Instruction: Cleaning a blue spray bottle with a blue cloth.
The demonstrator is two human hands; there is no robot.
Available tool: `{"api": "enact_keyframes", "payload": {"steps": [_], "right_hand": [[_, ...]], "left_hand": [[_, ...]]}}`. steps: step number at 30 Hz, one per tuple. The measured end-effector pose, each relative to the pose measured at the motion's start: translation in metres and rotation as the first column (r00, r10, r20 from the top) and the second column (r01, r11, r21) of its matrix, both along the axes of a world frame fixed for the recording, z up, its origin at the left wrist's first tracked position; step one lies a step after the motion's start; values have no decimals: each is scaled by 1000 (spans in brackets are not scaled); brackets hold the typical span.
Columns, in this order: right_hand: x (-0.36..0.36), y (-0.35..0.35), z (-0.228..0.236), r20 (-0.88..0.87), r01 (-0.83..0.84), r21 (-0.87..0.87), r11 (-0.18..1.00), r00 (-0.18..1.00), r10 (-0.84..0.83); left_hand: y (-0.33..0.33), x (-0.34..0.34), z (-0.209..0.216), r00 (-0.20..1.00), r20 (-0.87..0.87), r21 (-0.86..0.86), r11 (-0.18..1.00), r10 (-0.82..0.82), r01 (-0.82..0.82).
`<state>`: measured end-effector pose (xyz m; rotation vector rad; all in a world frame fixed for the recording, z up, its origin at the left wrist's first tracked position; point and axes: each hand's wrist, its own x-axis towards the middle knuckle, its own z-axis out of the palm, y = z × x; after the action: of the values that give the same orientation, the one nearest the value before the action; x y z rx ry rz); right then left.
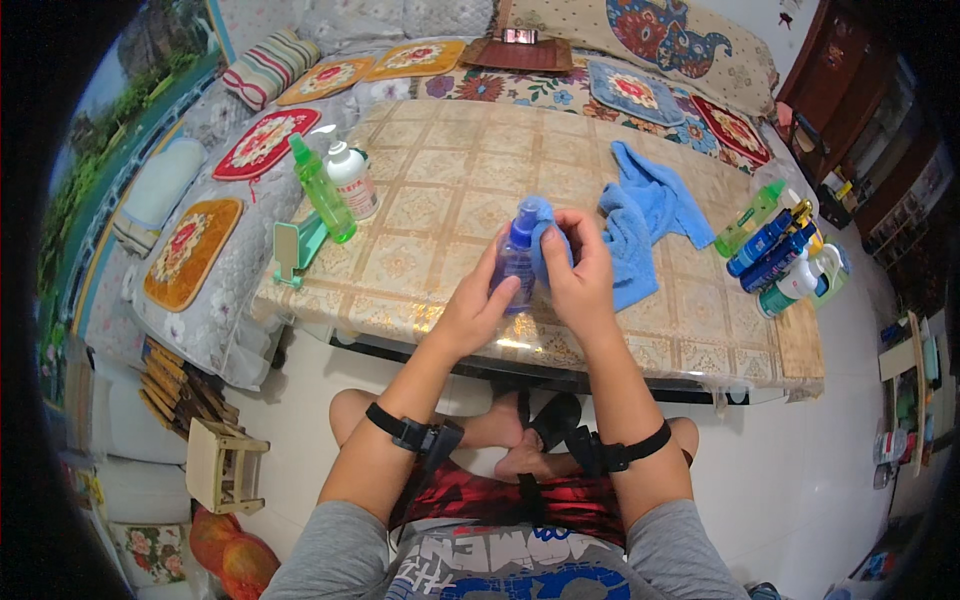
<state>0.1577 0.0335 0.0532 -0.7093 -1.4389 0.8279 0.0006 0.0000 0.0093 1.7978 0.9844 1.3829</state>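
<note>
Over the patterned table [440, 190], left hand [478, 305] grips a blue spray bottle [517, 258]; right hand [580, 275] presses a blue cloth [640, 225] against it.

Home living room, low table beside a cushioned sofa.

Low table [450, 170] under a gold patterned cloth with clear plastic cover, viewed by a person seated cross-legged on pale tiled floor [800, 470]. Sofa [210, 330] in grey quilted covering wraps 2 sides, laid with red and orange floral seat mats [265, 142] and a striped cushion [270, 62]. Embroidered throw [650, 30] along the backrest. Dark wooden shelving [850, 90] at right, crowded with household items. Small wooden stool [225, 465] on the floor at left. Landscape mural [110, 130] on the left wall. Household bottles [780, 250] grouped at the table's right end.
</note>
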Motion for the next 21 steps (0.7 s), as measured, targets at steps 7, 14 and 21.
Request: {"api": "enact_keyframes", "payload": {"steps": [7,14,21], "right_hand": [[-6,-13,11,125,194,170,966,968,-217],[-9,-13,37,125,262,402,877,933,-336],[-9,-8,37,161,257,534,805,904,-395]], "left_hand": [[4,-1,-6,999,25,-16,1000,-20,20],[1,-3,-4,999,-6,-18,999,-37,37],[1,-1,-3,999,3,-18,998,-53,53]]}}
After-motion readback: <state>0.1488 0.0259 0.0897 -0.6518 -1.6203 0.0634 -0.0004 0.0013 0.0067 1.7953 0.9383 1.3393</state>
